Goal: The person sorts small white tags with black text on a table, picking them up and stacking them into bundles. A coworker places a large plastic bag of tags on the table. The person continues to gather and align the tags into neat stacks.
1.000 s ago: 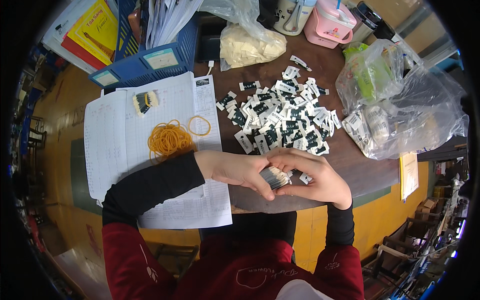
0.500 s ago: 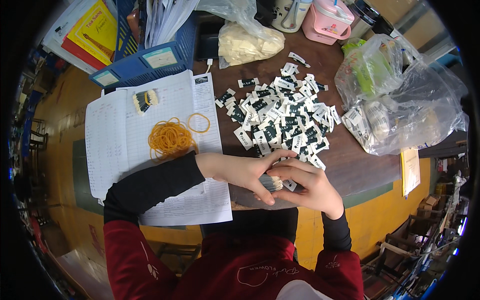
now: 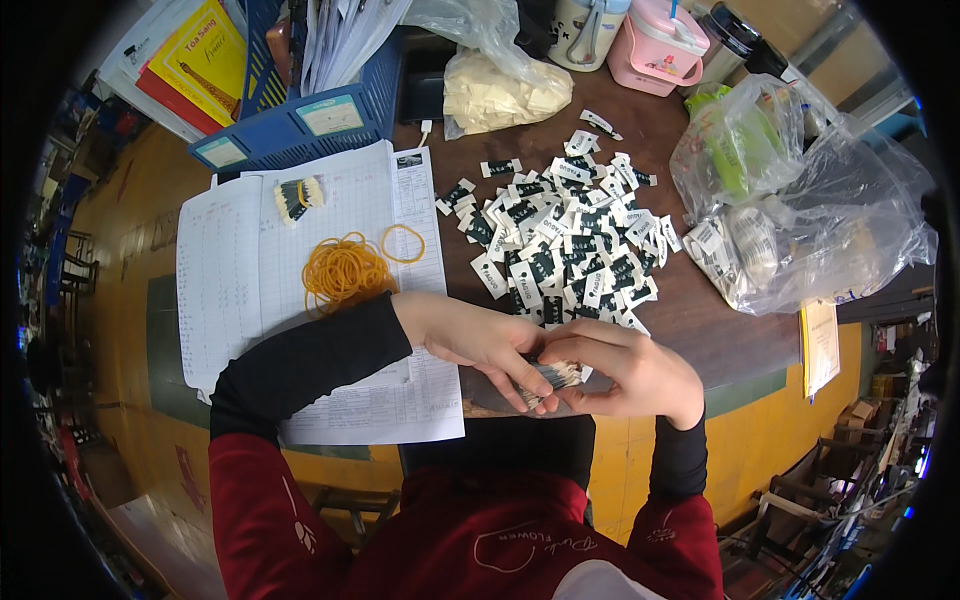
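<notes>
At the table's front edge, both my hands are closed around a small stack of fabric labels (image 3: 562,375), its edges showing between the fingers. My left hand (image 3: 490,345) grips the stack from the left, thumb on the near side. My right hand (image 3: 630,370) holds its right end, fingers curled over the top. Just beyond lies a loose pile of black and white labels (image 3: 560,230). A heap of orange rubber bands (image 3: 346,275) rests on paper by my left forearm, with a single band (image 3: 403,243) beside it. A banded label bundle (image 3: 299,198) sits farther back.
An open notebook (image 3: 215,290) and printed sheets (image 3: 430,410) cover the left side. Behind them stands a blue basket (image 3: 290,135) of papers. A bag of cream pieces (image 3: 505,90), a pink container (image 3: 655,50) and clear plastic bags (image 3: 800,220) line the back and right.
My hands have shifted their grip on the label stack, which now tilts differently. My right hand has moved slightly right, and my left fingers have closed in around the stack.
</notes>
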The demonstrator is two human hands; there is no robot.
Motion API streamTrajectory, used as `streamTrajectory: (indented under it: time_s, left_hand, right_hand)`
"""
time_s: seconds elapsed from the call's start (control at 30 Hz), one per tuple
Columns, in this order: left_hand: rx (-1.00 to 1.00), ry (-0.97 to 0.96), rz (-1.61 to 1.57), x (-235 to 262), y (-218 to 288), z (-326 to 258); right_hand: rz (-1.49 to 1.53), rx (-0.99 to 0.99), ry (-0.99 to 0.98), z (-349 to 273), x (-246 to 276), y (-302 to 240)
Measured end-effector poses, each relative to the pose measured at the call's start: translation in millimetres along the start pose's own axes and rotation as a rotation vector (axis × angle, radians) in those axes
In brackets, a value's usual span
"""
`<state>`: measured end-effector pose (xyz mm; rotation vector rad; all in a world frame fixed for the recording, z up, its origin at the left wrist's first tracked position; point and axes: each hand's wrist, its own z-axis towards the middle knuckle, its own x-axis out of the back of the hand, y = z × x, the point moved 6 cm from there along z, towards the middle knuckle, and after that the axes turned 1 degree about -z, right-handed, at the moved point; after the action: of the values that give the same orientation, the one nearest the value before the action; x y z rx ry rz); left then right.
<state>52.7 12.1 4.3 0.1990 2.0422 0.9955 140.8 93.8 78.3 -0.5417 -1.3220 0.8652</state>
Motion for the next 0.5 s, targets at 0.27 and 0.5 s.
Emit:
streamTrajectory:
  time_s: [0.27,0.5]
  left_hand:
    - [-0.338,0.198,-0.033,17,18,2]
    - [-0.757,0.552,-0.292,46,31,-13]
  right_hand:
    - [-0.179,-0.047,0.277,7,28,-4]
    - [0.109,-0.275,0.913,-7,22,23]
